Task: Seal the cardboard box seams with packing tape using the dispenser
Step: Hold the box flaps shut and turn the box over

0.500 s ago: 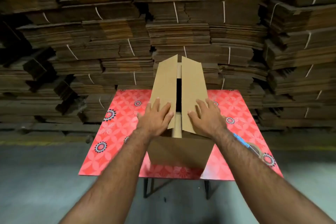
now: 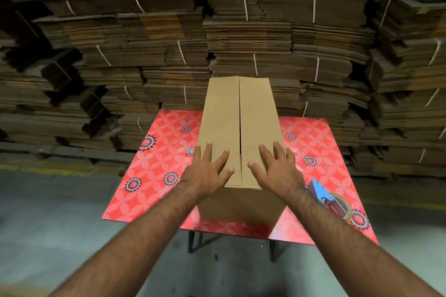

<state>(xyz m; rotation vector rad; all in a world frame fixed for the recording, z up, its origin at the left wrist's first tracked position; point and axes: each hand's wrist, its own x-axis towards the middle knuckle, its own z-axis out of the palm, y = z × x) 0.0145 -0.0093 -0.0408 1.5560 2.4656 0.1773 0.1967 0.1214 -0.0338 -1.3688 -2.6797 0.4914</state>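
With both flat, unclenched palms, left hand [image 2: 209, 171] and right hand [image 2: 277, 171], pressing its flaps, the cardboard box [image 2: 241, 142] on the red table [image 2: 154, 176] looks light, stiff; dispenser [image 2: 330, 199] just right, grab its handle.

Across the whole upper half of the frame runs a wall of flattened cardboard stacks [image 2: 241, 31], brown bundles tied with pale straps, some slumping at the left. At centre stands the table [image 2: 154, 171], its top red with pale flower shapes and dark round medallions, tilting toward lower right in this wide view. Thin dark table legs [image 2: 193, 241] show beneath its near edge. Grey concrete floor [image 2: 48, 224] fills the lower frame, a faint yellow line crossing it at left.
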